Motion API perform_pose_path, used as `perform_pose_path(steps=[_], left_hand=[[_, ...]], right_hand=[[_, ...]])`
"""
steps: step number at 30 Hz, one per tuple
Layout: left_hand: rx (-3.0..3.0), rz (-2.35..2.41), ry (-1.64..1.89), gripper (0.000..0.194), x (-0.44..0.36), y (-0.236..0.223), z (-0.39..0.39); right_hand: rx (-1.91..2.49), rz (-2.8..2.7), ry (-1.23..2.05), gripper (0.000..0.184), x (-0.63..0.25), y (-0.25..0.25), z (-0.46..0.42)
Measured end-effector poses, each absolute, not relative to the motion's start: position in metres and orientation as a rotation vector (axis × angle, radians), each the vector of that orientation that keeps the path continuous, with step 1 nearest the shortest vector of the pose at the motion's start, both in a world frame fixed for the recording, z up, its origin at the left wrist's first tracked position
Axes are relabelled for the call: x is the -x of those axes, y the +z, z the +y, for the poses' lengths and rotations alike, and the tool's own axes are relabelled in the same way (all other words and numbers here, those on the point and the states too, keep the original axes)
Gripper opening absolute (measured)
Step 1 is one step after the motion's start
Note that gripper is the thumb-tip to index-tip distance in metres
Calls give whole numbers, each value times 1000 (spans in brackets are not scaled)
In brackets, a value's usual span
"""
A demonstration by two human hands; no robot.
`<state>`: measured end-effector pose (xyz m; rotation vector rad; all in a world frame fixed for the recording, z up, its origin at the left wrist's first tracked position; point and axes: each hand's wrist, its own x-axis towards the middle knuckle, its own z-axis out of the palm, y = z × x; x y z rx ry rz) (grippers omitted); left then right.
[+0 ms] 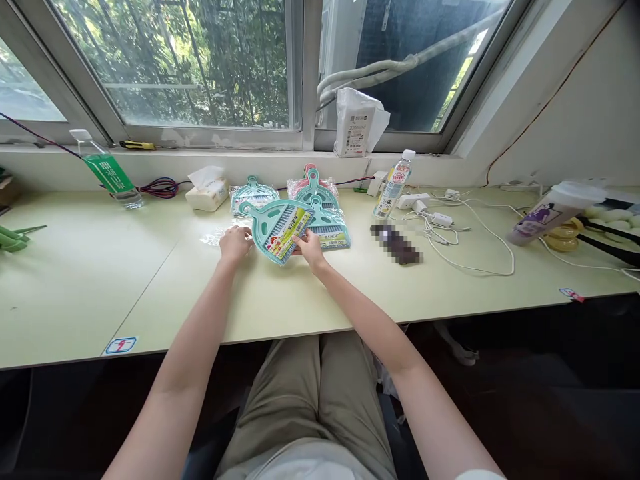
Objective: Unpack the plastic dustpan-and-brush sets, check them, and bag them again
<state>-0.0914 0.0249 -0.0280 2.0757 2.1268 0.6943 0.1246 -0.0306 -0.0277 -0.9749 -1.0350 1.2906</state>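
A teal mini dustpan-and-brush set [278, 229] in clear wrapping with a colourful label lies on the pale green desk [90, 280]. My right hand [310, 250] pinches its near right edge. My left hand [235, 243] is closed at its left side, on the clear plastic wrapper [215, 235] lying there. Behind it are more packaged sets: a teal one [253, 193] to the left, a pink and teal one [313, 185] at the back, and another teal one [330, 227] under my right hand's far side.
A tissue box [207, 193] and a tilted green-labelled bottle [107, 172] stand at the back left. A water bottle [393, 185], white chargers with cables [440, 220], a dark blurred object [397, 244] and a purple-labelled cup [550, 213] lie to the right. A white bag [356, 123] sits on the windowsill.
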Motion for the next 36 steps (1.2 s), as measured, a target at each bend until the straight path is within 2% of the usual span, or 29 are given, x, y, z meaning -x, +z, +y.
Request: perform_pose_path(steps=[5, 14, 25, 29, 33, 36], left_hand=[[-1982, 2088, 753, 4, 94, -30, 27], [-1904, 2247, 870, 12, 95, -28, 25], [-1778, 2356, 1503, 19, 90, -12, 16], [-1841, 2202, 1675, 16, 86, -9, 14], [-1947, 2070, 1751, 15, 73, -4, 7], [-1977, 1992, 1769, 13, 65, 0, 1]], right_hand=[[1015, -1034, 1278, 13, -126, -27, -31], [1039, -1066, 1252, 17, -126, -22, -35], [1143, -1121, 1094, 17, -131, -21, -32], [1070, -1065, 1185, 16, -133, -21, -32], [904, -1092, 1359, 25, -130, -19, -34], [875, -1086, 1368, 24, -130, -19, -34]])
